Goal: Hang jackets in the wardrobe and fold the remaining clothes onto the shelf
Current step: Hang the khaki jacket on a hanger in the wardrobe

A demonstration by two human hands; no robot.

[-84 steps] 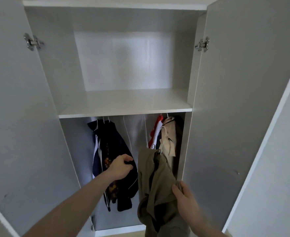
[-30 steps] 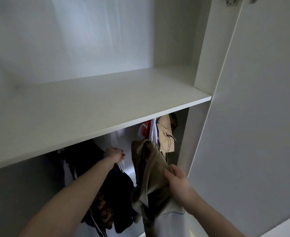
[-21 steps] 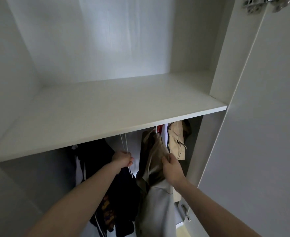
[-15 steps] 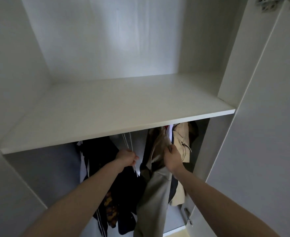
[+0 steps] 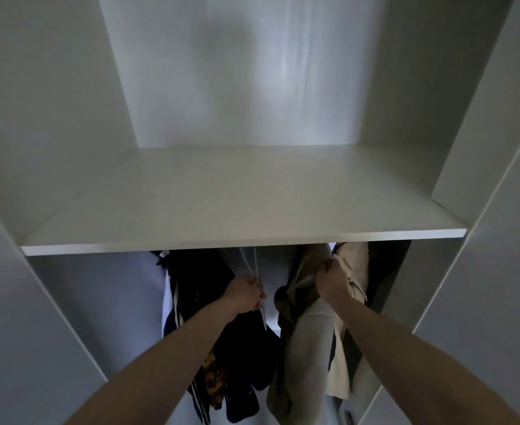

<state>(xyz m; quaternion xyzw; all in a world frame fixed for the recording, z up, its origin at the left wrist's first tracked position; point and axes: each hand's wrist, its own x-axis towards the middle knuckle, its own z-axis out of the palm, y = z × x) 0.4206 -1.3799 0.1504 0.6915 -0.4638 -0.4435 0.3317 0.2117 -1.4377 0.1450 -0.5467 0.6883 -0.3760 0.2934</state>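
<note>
Under the shelf (image 5: pixel 243 210), inside the open wardrobe (image 5: pixel 53 118), both forearms reach up and forward from the bottom of the view. The left hand (image 5: pixel 245 294) is curled round thin white hanger wires (image 5: pixel 249 262), which run up from the fist and disappear behind the shelf's front edge. The right hand (image 5: pixel 330 279) is clenched on the top of an olive jacket (image 5: pixel 295 348), gripping the cloth near its collar; the rest of the jacket drops straight down below the wrist, with a paler lining or panel showing on its front. The hanger it may sit on is hidden by the fist and the shelf, so I cannot tell whether it is hooked on the rail.

Just left of the left hand, a dark jacket (image 5: pixel 200 283) with white stripes and a yellow patterned patch hangs against the back wall, its lower part falling beneath the left forearm. Just right of the right hand, touching the olive jacket, hangs a beige garment (image 5: pixel 355 271), and beyond that something dark fills the right corner, too dim to make out.

Above, the white shelf spans the wardrobe from side to side. The back panel (image 5: pixel 252 72) behind it catches a soft vertical sheen of light.
</note>
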